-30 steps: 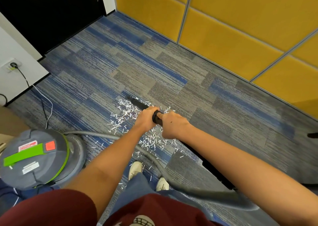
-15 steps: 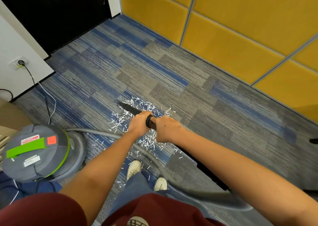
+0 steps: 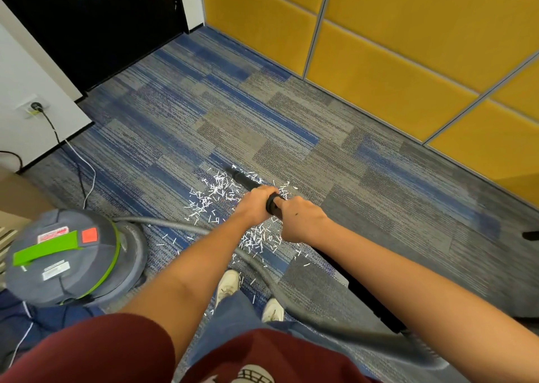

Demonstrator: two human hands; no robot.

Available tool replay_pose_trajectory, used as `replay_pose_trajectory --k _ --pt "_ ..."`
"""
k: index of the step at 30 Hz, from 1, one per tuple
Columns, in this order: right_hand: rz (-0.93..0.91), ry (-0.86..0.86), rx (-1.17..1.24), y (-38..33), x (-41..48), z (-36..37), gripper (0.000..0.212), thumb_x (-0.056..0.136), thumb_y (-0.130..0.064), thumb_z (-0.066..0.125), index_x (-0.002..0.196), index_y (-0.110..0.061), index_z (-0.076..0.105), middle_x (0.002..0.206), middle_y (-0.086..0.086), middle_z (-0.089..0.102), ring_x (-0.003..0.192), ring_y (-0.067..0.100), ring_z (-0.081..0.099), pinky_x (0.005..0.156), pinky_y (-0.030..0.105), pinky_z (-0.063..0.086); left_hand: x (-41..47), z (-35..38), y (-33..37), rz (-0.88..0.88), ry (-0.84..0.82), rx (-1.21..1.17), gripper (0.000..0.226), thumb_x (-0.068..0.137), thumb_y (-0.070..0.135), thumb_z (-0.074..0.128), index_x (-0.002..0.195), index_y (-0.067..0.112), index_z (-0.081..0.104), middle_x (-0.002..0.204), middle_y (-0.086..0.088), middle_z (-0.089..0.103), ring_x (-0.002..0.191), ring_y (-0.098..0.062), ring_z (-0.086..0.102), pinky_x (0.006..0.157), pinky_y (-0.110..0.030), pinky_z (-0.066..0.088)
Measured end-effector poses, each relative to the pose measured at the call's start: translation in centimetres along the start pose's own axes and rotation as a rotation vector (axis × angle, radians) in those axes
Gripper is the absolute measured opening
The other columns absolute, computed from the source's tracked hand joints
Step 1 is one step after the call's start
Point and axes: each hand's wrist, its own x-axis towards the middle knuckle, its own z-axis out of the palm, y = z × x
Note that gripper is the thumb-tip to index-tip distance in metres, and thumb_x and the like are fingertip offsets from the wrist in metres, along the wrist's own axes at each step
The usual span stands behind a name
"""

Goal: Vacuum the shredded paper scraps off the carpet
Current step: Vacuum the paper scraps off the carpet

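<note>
White shredded paper scraps (image 3: 214, 194) lie scattered on the blue and grey carpet (image 3: 262, 120), in front of my shoes. Both hands grip a black vacuum wand (image 3: 245, 180) that slants down to the carpet. My left hand (image 3: 255, 204) holds it nearer the nozzle, my right hand (image 3: 300, 217) just behind. The nozzle tip (image 3: 233, 170) touches the far edge of the scrap patch. More scraps (image 3: 259, 239) lie under my wrists. A grey hose (image 3: 163, 223) runs from the wand back to the canister.
A grey canister vacuum (image 3: 64, 258) with a green handle stands at my left. Its cord (image 3: 84, 175) runs to a wall socket (image 3: 35, 107). Yellow wall panels (image 3: 393, 61) line the right side. A dark doorway (image 3: 102, 23) is at the far left. My shoes (image 3: 230, 283) are below.
The view has shifted slightly. The nozzle tip has slid a little further forward, from within the scraps to their far edge. Both hands keep their grip.
</note>
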Motion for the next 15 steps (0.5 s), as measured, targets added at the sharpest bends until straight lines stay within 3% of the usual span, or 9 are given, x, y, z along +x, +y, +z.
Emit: replay_pose_trajectory --k 7,12,15 --pt "-0.052 -0.019 -0.009 -1.2 -0.7 0.5 0.05 0.086 -0.006 0.054 0.134 -0.017 0.043 0.083 0.001 0.04 0.077 0.02 0.051 0.064 0.026 0.046 -2.2 -0.1 -1.4 -0.039 0.039 0.025 0.022 0.079 0.009 0.062 0.099 0.019 0.06 0.095 -0.001 0.064 0.083 -0.023 0.062 0.075 -0.037 0.053" --pt "-0.113 -0.053 -0.04 -2.4 -1.5 1.2 0.051 0.086 -0.006 0.054 0.135 -0.016 0.044 0.076 0.0 0.038 0.065 0.013 0.047 0.052 0.024 0.041 -4.4 0.0 -2.6 -0.076 0.047 0.033 0.03 0.076 0.01 0.064 0.103 0.021 0.06 0.099 -0.002 0.064 0.084 -0.022 0.062 0.076 -0.039 0.054" --pt "-0.152 -0.055 -0.051 -2.8 -2.0 1.7 0.051 0.085 -0.005 0.053 0.134 -0.016 0.044 0.085 0.002 0.045 0.071 0.017 0.051 0.06 0.025 0.046 -5.4 0.5 -3.3 -0.101 0.073 0.041 0.025 0.077 0.008 0.063 0.099 0.018 0.06 0.092 0.0 0.062 0.08 -0.021 0.061 0.076 -0.038 0.054"
